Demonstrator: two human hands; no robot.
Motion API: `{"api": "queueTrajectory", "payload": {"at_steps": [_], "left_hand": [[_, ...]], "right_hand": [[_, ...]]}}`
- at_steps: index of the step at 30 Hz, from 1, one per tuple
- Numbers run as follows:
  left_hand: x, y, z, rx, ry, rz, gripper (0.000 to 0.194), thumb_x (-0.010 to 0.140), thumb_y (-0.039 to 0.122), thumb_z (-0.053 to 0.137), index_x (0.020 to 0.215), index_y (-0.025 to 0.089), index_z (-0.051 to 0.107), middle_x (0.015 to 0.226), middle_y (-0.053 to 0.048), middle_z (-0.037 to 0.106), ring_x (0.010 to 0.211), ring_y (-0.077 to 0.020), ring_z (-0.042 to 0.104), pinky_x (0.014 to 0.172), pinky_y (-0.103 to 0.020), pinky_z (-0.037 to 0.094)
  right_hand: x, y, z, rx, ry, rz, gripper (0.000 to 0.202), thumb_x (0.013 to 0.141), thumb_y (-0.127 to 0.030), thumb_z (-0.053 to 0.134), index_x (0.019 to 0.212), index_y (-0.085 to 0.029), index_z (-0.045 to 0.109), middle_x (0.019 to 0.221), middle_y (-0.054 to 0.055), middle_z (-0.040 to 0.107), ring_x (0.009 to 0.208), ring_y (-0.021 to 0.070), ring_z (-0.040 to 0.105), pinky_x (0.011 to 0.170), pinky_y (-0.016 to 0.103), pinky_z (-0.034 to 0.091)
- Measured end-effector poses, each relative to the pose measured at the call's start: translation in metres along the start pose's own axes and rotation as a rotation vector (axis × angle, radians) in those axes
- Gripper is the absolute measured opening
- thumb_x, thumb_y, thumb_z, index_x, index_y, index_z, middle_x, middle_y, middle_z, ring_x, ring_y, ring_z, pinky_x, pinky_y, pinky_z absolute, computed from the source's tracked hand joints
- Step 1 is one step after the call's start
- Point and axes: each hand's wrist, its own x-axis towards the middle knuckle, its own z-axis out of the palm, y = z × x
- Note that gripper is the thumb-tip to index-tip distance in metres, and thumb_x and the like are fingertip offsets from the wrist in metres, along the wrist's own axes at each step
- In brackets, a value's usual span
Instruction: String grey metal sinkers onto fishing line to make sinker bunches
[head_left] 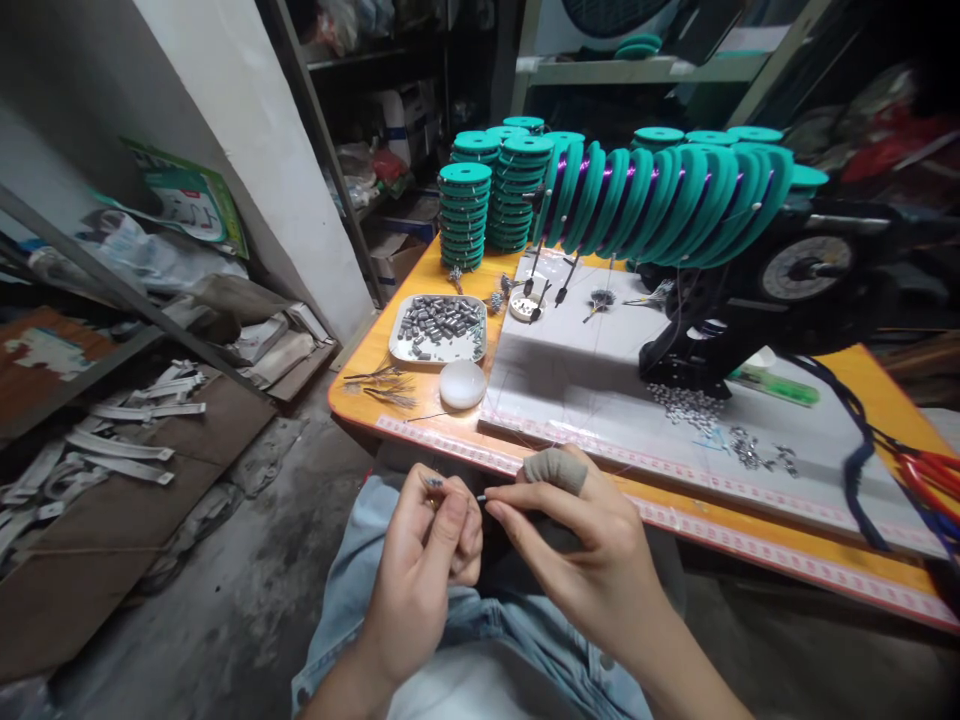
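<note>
Above my lap, just off the table's front edge, my left hand (pixel 433 540) is closed, thumb pressed against the curled fingers. A tiny bluish-grey tip (pixel 433 482) shows at its forefinger; the rest of that piece is hidden. Beside it, my right hand (pixel 581 540) pinches a small dark rod-like piece (pixel 482 498) between thumb and forefinger, pointing toward the left hand. A grey-green wrap (pixel 555 468) covers one right finger. Whether thin line runs between the hands I cannot tell.
On the orange table (pixel 360 350) are a white tray (pixel 395 350) of dark grey cylinders, a white round dish (pixel 461 385), bundles of wire-like bits (pixel 390 390) and stacked green spools (pixel 465 215). A black machine (pixel 697 350) carries a row of green discs (pixel 660 200). Red-handled pliers (pixel 930 475) lie right.
</note>
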Motion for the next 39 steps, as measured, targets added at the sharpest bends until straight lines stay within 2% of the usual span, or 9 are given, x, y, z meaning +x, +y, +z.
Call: {"api": "queueTrajectory", "payload": {"at_steps": [12, 20, 26, 32, 36, 39], "left_hand": [[0.001, -0.002, -0.004, -0.024, 0.003, 0.030, 0.025, 0.101, 0.033, 0.055, 0.083, 0.021, 0.043, 0.068, 0.007, 0.043, 0.051, -0.0036, 0.030, 0.045, -0.013, 0.023], [0.000, -0.003, -0.004, 0.002, -0.010, 0.036, 0.025, 0.101, 0.033, 0.055, 0.083, 0.020, 0.044, 0.068, 0.008, 0.043, 0.050, -0.0034, 0.029, 0.045, -0.012, 0.023], [0.011, -0.002, 0.000, 0.070, 0.013, 0.011, 0.027, 0.097, 0.039, 0.061, 0.085, 0.020, 0.045, 0.065, 0.007, 0.044, 0.051, -0.0040, 0.032, 0.046, -0.012, 0.024], [0.022, -0.001, 0.000, 0.144, 0.008, -0.047, 0.033, 0.092, 0.046, 0.066, 0.086, 0.020, 0.046, 0.064, 0.007, 0.045, 0.053, -0.0051, 0.034, 0.046, -0.013, 0.025], [0.027, -0.005, -0.002, 0.225, 0.050, 0.085, 0.032, 0.095, 0.044, 0.063, 0.083, 0.021, 0.044, 0.064, 0.008, 0.038, 0.054, -0.0062, 0.032, 0.048, -0.016, 0.026], [0.034, -0.007, -0.007, 0.260, 0.120, 0.192, 0.031, 0.096, 0.043, 0.061, 0.083, 0.022, 0.043, 0.063, 0.009, 0.036, 0.053, -0.0064, 0.031, 0.048, -0.016, 0.026]], "right_hand": [[0.001, -0.003, -0.001, 0.012, -0.006, 0.016, 0.012, 0.091, -0.008, 0.066, 0.092, -0.016, 0.075, 0.079, 0.005, 0.062, 0.076, 0.0186, 0.054, 0.066, 0.033, 0.046], [0.003, -0.003, 0.000, 0.022, -0.011, 0.008, 0.012, 0.091, -0.009, 0.067, 0.092, -0.017, 0.075, 0.081, 0.004, 0.064, 0.078, 0.0175, 0.055, 0.070, 0.034, 0.046], [0.005, 0.003, 0.001, 0.148, 0.045, 0.089, 0.015, 0.091, -0.011, 0.071, 0.099, -0.021, 0.078, 0.085, 0.003, 0.067, 0.081, 0.0167, 0.060, 0.071, 0.030, 0.050], [0.008, 0.008, 0.003, 0.138, 0.054, 0.146, 0.012, 0.089, -0.014, 0.071, 0.091, -0.023, 0.078, 0.079, 0.002, 0.070, 0.074, 0.0159, 0.063, 0.065, 0.027, 0.050], [0.007, 0.011, 0.004, 0.017, 0.005, 0.132, 0.013, 0.086, -0.013, 0.067, 0.075, -0.020, 0.069, 0.069, 0.001, 0.061, 0.067, 0.0160, 0.057, 0.060, 0.028, 0.044], [0.006, 0.014, -0.001, -0.050, -0.007, 0.085, 0.016, 0.085, -0.011, 0.063, 0.072, -0.019, 0.063, 0.070, 0.001, 0.057, 0.069, 0.0164, 0.055, 0.060, 0.028, 0.043]]}}
